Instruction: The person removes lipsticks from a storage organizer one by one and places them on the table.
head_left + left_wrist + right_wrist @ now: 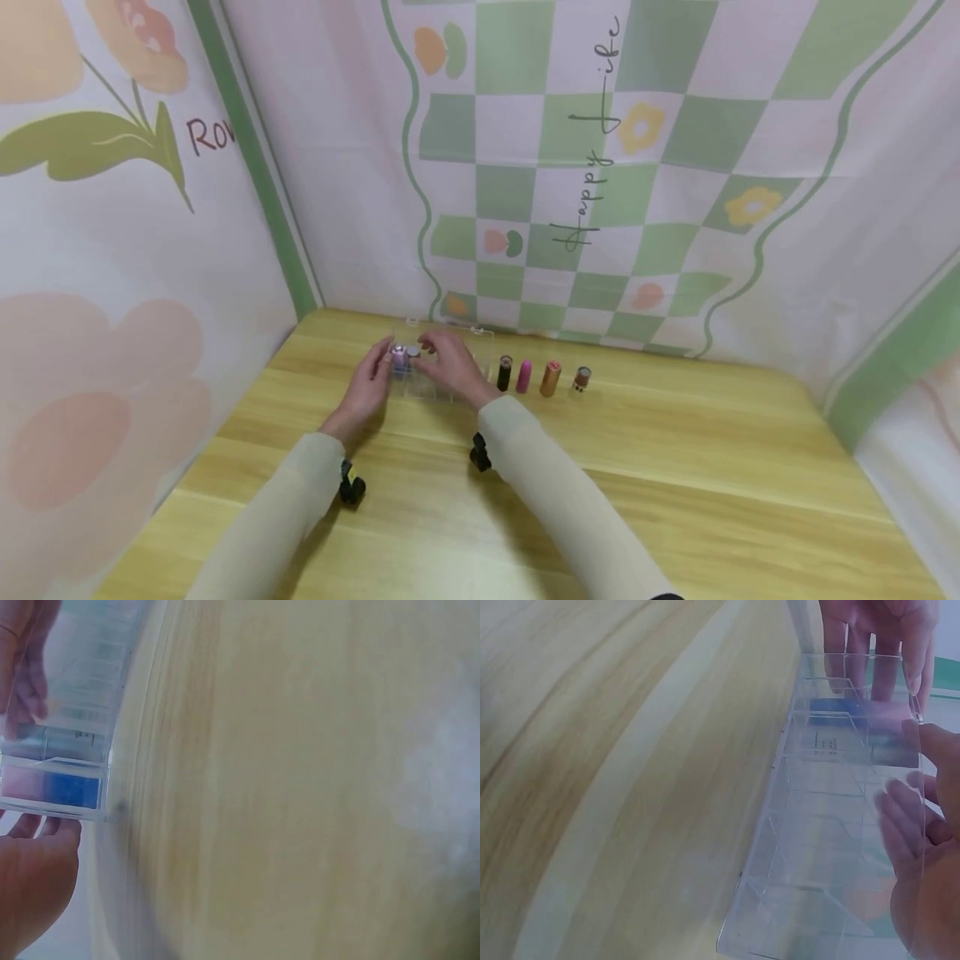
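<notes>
Several fingers of the left hand [367,385] lie fairly straight against the 9 o'clock end of a clear compartment box [802,847], likely bracing it against sliding. The right hand [453,363] arches over the box from 4 o'clock, its fingers loosely bent, one tip at the top of a grey printed tube [75,742]; whether it presses or barely touches, I cannot tell. That tube stands in one compartment, and a pink-and-blue tube [49,787] fills the slot on its 9 o'clock side; the dividers presumably keep both upright. Out from the box at 3 o'clock, a black lipstick [505,374], magenta lipstick [524,377], bronze lipstick [551,380] and small brown-topped bottle [582,379] stand in a spaced row, apparently so each can be grasped singly. Everything sits toward 12 o'clock on the wooden table [712,467], below a green-checked hanging [506,193].
</notes>
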A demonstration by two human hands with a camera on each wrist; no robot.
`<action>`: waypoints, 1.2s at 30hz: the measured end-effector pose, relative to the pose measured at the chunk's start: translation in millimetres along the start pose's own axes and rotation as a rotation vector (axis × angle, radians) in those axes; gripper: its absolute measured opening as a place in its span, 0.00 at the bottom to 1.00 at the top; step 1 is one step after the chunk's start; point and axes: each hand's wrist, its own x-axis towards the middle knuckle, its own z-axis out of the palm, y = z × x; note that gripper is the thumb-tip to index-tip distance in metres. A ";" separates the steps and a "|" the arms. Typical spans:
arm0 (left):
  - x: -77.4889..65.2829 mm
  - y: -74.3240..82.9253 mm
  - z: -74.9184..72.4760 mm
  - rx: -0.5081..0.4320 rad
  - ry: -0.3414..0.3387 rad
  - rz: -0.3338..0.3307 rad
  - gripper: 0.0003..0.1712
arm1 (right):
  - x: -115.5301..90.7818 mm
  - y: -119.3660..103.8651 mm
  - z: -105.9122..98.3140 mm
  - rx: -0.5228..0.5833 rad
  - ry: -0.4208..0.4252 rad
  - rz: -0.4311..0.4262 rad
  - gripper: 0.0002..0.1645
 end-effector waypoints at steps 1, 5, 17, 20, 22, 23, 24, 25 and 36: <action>0.2 -0.1 0.2 -0.003 0.001 0.001 0.30 | 0.2 0.3 0.6 0.002 0.002 0.001 0.28; 0.8 -0.3 0.4 -0.010 0.003 0.000 0.30 | 0.8 1.3 1.9 -0.009 0.009 0.009 0.27; 1.1 -0.1 1.3 -0.032 -0.002 0.004 0.30 | 0.5 -0.1 2.8 -0.048 0.019 0.046 0.21; 0.9 -0.7 0.8 -0.030 -0.001 0.010 0.30 | 0.4 -0.6 3.4 -0.053 0.023 0.043 0.21; 0.8 -0.8 0.7 -0.028 0.004 0.009 0.30 | 0.0 -0.4 3.9 -0.049 0.023 0.040 0.21; 0.5 -0.9 0.5 -0.028 0.003 0.007 0.30 | -0.1 -0.2 4.2 -0.046 0.024 0.038 0.21; 0.1 -1.1 0.4 -0.025 0.000 0.006 0.30 | -0.7 -0.3 4.3 -0.041 0.023 0.038 0.21; -0.2 -1.1 0.3 -0.023 -0.001 0.002 0.30 | -1.4 -0.2 4.4 -0.038 0.023 0.035 0.20; 0.1 -1.6 0.4 -0.008 -0.005 -0.001 0.31 | -4.6 0.5 3.0 0.061 0.068 0.006 0.17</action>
